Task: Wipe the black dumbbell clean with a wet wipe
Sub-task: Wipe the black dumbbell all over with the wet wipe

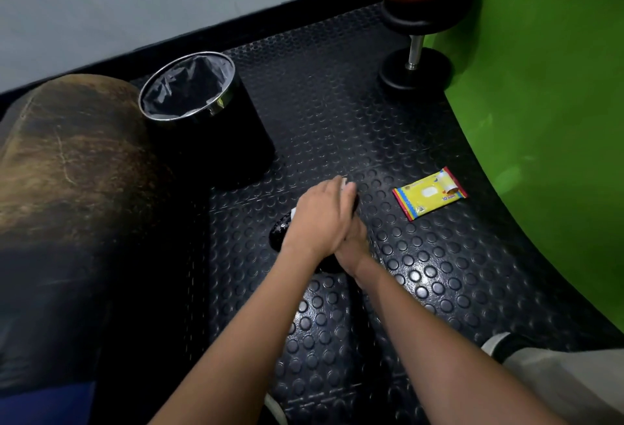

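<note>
Black dumbbell (279, 233) on studded floor mat (422, 276), glossy, mostly hidden; left hand (320, 218) presses white wet wipe (344, 182) on it, right hand (351, 247) grips it underneath.

Both hands cover most of the black dumbbell (279, 234) at frame centre. The wet wipe (344, 182) barely peeks out, blurred, beyond the left hand (320, 218).

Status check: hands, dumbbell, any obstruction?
Left hand pressing white wet wipe onto black dumbbell on floor. Right hand tucked beneath it, grip hidden. Nothing in the way.
</note>
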{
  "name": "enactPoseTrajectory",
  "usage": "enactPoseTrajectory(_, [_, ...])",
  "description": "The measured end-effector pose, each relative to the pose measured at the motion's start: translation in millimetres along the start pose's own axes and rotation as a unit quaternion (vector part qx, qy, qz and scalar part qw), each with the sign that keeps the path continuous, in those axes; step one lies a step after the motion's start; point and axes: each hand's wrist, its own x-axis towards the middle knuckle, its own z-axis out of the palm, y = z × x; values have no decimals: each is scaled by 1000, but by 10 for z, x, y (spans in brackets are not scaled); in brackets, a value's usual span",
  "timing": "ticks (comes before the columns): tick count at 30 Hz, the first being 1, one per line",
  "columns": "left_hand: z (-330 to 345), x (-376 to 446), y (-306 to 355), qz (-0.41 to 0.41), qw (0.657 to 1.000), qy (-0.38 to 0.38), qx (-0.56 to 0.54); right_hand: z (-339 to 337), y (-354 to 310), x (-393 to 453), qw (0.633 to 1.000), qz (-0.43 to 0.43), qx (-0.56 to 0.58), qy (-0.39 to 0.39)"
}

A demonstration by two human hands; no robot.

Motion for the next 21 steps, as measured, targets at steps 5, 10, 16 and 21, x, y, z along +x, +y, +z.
enactPoseTrajectory(5, [-215, -268, -483, -49, 997, 21, -61, -62, -138, -182, 1000, 7, -24, 4])
enactPoseTrajectory(10, [-124, -403, -815, -44, 996, 66, -42, -43, -156, -160, 1000, 10, -22, 10])
enactPoseTrajectory(16, [51, -256, -619, -68, 994, 79, 18, -35, -129, -154, 999, 2, -29, 19])
enactPoseTrajectory(21, [68, 44, -191, -27, 983, 27, 181, -25, -96, -140, 999, -6, -34, 13])
